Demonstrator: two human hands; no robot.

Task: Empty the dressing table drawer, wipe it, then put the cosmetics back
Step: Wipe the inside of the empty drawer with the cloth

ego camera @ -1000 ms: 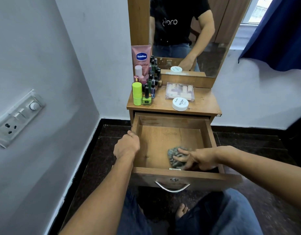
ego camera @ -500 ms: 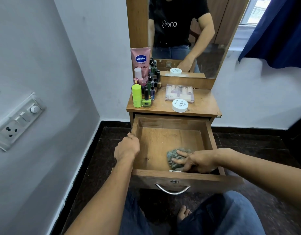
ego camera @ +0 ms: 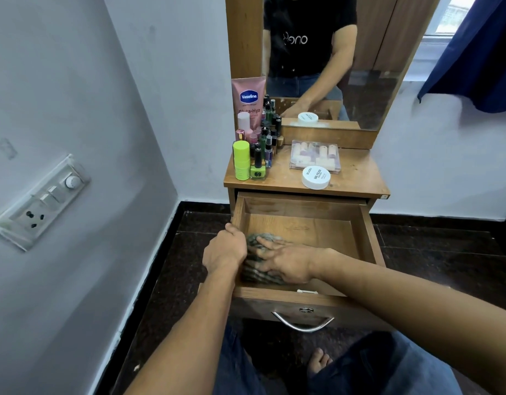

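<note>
Grey walls meet in the corner where the wooden dressing table stands, its drawer pulled out over the dark floor. Down in the drawer's near left corner, the right hand lies flat on a grey cloth, fingers spread wide and pressing it against the wood. Just beside those fingers, the left hand curls over the drawer's left wall, gripping its edge. Beyond both hands, the drawer's floor is bare wood. Farther back, up on the surface, stand the cosmetics: a pink Vaseline tube, a cluster of small bottles, a lime green stick, a clear case and a white jar.
</note>
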